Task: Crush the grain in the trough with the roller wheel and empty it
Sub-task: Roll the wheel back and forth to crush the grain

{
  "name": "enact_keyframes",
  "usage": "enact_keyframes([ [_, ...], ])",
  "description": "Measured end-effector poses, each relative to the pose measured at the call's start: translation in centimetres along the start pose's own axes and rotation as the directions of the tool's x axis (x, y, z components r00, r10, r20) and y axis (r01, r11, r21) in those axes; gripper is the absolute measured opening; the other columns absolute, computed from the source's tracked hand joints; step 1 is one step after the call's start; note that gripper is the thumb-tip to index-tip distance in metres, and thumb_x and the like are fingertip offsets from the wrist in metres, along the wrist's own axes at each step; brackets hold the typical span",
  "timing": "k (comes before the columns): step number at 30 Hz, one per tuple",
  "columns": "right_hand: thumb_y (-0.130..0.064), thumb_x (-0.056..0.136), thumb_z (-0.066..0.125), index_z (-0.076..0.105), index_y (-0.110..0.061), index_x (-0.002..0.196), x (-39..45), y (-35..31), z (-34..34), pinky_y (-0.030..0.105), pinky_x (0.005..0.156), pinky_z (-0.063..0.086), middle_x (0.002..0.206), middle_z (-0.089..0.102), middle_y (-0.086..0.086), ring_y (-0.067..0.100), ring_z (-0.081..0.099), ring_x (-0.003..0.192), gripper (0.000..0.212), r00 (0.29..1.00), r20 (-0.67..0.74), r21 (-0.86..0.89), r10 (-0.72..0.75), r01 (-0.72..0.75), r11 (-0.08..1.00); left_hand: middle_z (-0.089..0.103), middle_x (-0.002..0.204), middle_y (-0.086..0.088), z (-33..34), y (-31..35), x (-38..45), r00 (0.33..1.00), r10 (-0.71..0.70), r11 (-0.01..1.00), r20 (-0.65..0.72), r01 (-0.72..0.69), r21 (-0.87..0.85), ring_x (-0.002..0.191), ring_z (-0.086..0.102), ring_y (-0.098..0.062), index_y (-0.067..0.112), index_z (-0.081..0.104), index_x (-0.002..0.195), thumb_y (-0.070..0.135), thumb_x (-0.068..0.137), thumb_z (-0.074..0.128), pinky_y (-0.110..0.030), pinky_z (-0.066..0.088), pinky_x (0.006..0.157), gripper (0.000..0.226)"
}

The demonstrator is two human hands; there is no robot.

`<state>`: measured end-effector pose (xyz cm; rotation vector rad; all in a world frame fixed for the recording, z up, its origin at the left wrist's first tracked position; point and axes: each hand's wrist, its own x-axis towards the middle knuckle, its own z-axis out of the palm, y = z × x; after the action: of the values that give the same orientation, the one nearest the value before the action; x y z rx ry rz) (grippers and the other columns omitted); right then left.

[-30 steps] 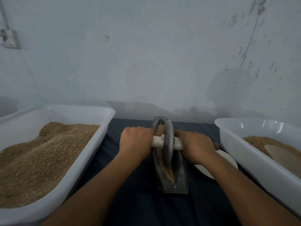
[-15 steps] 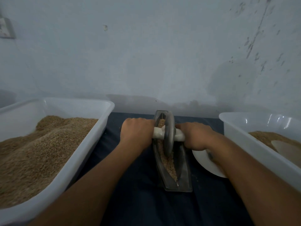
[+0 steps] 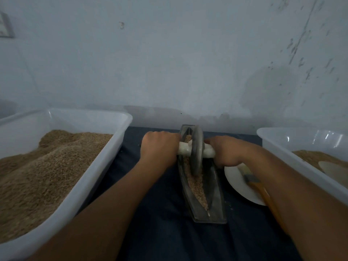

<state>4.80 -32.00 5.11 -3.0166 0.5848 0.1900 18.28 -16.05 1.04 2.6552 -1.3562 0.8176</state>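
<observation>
I have both hands on the roller. My left hand (image 3: pixel 159 147) curls round the pale axle handle (image 3: pixel 185 147) on the 9 o'clock side of the roller wheel (image 3: pixel 197 149), and my right hand (image 3: pixel 225 153) wraps the same handle on the 3 o'clock side, knuckles up on both. The wheel stands upright on edge inside the trough (image 3: pixel 204 185), toward its far end, at about 12 o'clock from me. The trough is a narrow grey boat-shaped channel lying lengthwise on the dark blue surface (image 3: pixel 160 213), its near tip pointing toward 6 o'clock. Grain (image 3: pixel 196 187) lies along the bottom of the channel from the wheel down to the near tip, and a little shows beyond the wheel at the far end.

At 9 o'clock a white tub (image 3: pixel 105 166) holds a heaped mass of brown grain. At 3 o'clock a second white tub (image 3: pixel 278 147) holds a shallower layer. Between the trough and that tub sits a white plate (image 3: pixel 239 183) with a brush (image 3: pixel 258 185) lying on it, partly hidden under my right forearm.
</observation>
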Motion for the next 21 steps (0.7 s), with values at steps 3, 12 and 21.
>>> enact_keyframes([
  [3,-0.011,0.071,0.073,0.054,-0.038,0.108,0.2,0.0,-0.1,0.041,0.082,0.057,0.099,0.066,-0.002,0.021,0.064,0.091,0.050,1.000,0.022,-0.001,0.003,-0.003,1.000,0.062,0.084,0.004,0.1,0.0,0.0,1.000,-0.004,1.000,-0.014,0.004,0.000,0.063,0.046,-0.018,0.030,0.054,0.098,0.035,0.081,0.066,-0.034,0.038,0.057,0.022],
  [12,-0.018,0.072,0.070,0.048,-0.045,0.092,0.2,0.2,0.5,0.034,0.071,0.054,0.086,0.059,-0.011,0.017,0.060,0.084,0.041,0.999,-0.045,-0.033,0.016,-0.017,0.999,0.062,0.085,0.004,0.0,0.1,-0.3,1.000,-0.005,1.000,-0.016,0.005,0.005,0.063,0.046,-0.017,0.027,0.052,0.099,0.034,0.082,0.066,-0.035,0.039,0.062,0.023],
  [21,-0.029,0.082,0.061,0.051,-0.048,0.106,-0.6,0.2,1.6,0.034,0.068,0.048,0.088,0.056,-0.012,0.018,0.057,0.083,0.032,0.984,-0.171,-0.045,0.044,-0.052,0.998,0.060,0.087,0.004,-0.9,0.7,-1.7,0.999,-0.008,1.000,-0.048,0.009,0.030,0.063,0.045,-0.017,0.024,0.049,0.100,0.028,0.085,0.063,-0.033,0.033,0.062,0.020],
])
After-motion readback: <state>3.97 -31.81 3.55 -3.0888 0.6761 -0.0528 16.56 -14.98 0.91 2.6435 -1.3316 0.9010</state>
